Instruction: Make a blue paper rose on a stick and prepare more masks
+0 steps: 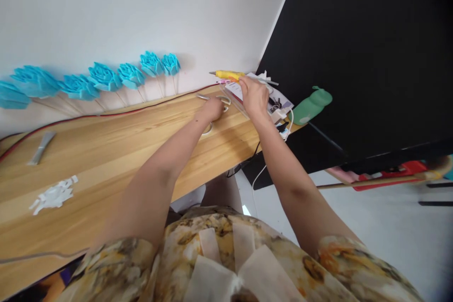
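Observation:
My right hand (254, 96) is closed around a yellow hot glue gun (228, 75), held above the back right of the wooden table. The gun's metal tip points left, and a pale glue stick pokes out behind the hand. Lower and to the left, my left hand (213, 109) is down at the tabletop, its fingers closed on what look like scissors (224, 100) with pale loop handles. A metal blade (203, 96) shows beyond the hand. The fingertips are mostly hidden. Under the wrist lies part of a pale ring (208, 129).
Several blue flowers (104, 77) on thin sticks lean against the wall. A bundle of pale strips (41, 147) and a pile of white pieces (54, 194) lie left on the wooden table (134, 141). Papers (240, 90), cables and a green bottle (311, 105) occupy the right end.

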Tool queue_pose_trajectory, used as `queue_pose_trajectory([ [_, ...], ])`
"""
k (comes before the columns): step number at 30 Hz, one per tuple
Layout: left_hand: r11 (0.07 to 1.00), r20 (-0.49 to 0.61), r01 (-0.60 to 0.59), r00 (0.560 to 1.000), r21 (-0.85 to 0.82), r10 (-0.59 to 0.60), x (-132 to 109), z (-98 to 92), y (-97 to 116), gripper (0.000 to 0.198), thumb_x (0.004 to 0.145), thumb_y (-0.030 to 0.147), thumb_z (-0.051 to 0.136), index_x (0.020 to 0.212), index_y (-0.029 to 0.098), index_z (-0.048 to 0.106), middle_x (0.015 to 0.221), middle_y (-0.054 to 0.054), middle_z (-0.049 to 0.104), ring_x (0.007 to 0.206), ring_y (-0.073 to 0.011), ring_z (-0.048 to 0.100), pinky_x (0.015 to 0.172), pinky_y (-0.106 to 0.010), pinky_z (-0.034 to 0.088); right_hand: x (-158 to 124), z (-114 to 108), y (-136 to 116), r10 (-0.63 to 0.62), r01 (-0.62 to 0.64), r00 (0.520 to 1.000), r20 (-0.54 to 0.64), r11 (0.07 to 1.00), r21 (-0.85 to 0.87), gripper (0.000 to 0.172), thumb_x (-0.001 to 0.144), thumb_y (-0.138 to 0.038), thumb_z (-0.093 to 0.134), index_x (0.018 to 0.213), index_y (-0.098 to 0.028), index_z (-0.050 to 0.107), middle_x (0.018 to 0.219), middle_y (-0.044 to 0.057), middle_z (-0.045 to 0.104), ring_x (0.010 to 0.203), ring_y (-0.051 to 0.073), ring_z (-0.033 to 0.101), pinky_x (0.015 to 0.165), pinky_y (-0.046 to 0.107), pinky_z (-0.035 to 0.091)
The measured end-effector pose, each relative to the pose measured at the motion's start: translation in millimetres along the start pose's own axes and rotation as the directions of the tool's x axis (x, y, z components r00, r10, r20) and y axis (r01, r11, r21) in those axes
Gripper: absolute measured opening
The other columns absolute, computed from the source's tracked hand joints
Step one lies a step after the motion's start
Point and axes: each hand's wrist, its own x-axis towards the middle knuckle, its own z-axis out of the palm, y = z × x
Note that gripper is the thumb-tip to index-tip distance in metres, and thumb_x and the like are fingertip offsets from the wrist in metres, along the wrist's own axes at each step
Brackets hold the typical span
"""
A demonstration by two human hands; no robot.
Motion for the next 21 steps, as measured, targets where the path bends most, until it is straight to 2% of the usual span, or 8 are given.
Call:
queue_pose_trajectory([
  [2,0.997,0.015,0.059,0.998,0.052,-0.060,-4.2,-6.4,-3.0,0.026,0.093,0.020,0.055,0.083,0.011,0.078,0.089,-0.021,0.075,0.085,-0.0286,0.071,0.083,-0.040,0.051,5.1,3.0,1.8,0.011,-0.011,1.000,0.009,1.000,-0.014,0.060,0.113,-0.045,0.019,0.132,-0.014,0.067,0.117,0.022,0.070,0.120,0.042,0.066,0.100,0.059,0.049],
  [5,0.989,0.006,0.099,0.995,0.107,-0.100,-26.3,-34.7,-10.3,0.019,0.088,0.017,0.058,0.082,0.013,0.076,0.094,-0.018,0.074,0.092,-0.0302,0.070,0.087,-0.041,0.052,8.7,10.6,1.8,0.006,-0.005,1.000,0.008,0.999,-0.048,0.061,0.113,-0.043,0.018,0.125,-0.014,0.070,0.111,0.021,0.072,0.114,0.039,0.069,0.098,0.057,0.050],
  [8,0.981,-0.059,0.146,0.988,0.131,-0.139,-70.9,-71.8,-23.0,0.015,0.089,0.020,0.060,0.085,0.014,0.073,0.098,-0.015,0.071,0.093,-0.0305,0.068,0.088,-0.042,0.052,4.7,25.6,-5.0,0.025,-0.017,0.997,0.071,0.993,-0.118,0.054,0.113,-0.038,0.025,0.123,-0.012,0.072,0.110,0.022,0.074,0.108,0.038,0.072,0.095,0.054,0.052],
  [12,0.987,-0.259,0.156,0.956,0.048,-0.138,-147.6,-107.0,-37.8,0.007,0.089,0.023,0.063,0.087,0.019,0.069,0.096,-0.010,0.069,0.090,-0.0256,0.064,0.086,-0.038,0.052,-8.8,54.4,-21.6,0.059,-0.008,0.964,0.259,0.981,-0.195,0.045,0.111,-0.028,0.036,0.124,-0.010,0.075,0.112,0.026,0.077,0.106,0.040,0.075,0.091,0.052,0.055],
  [14,0.988,-0.259,0.144,0.958,0.052,-0.126,-182.7,-115.5,-40.1,0.008,0.092,0.026,0.062,0.089,0.021,0.067,0.096,-0.010,0.068,0.090,-0.0261,0.065,0.086,-0.040,0.053,-16.0,65.1,-29.0,0.050,0.008,0.950,0.307,0.983,-0.186,0.044,0.110,-0.029,0.040,0.123,-0.010,0.077,0.109,0.026,0.078,0.105,0.041,0.076,0.090,0.053,0.056],
  [17,0.993,-0.174,0.080,0.983,0.087,-0.064,-222.4,-119.7,-38.4,0.014,0.096,0.032,0.056,0.093,0.023,0.067,0.099,-0.011,0.069,0.097,-0.0293,0.067,0.089,-0.044,0.054,-25.3,69.8,-37.2,-0.009,0.070,0.932,0.364,0.985,-0.155,0.040,0.108,-0.033,0.048,0.124,-0.014,0.078,0.112,0.022,0.079,0.109,0.040,0.074,0.093,0.053,0.056],
  [21,0.995,-0.083,-0.008,0.996,0.100,0.016,-247.1,-112.0,-32.5,0.025,0.101,0.039,0.049,0.097,0.024,0.068,0.106,-0.013,0.070,0.105,-0.0319,0.068,0.093,-0.046,0.056,-36.4,65.3,-45.4,-0.044,0.100,0.886,0.461,0.990,-0.097,0.031,0.099,-0.028,0.065,0.124,-0.015,0.079,0.120,0.021,0.078,0.118,0.040,0.071,0.101,0.055,0.053],
])
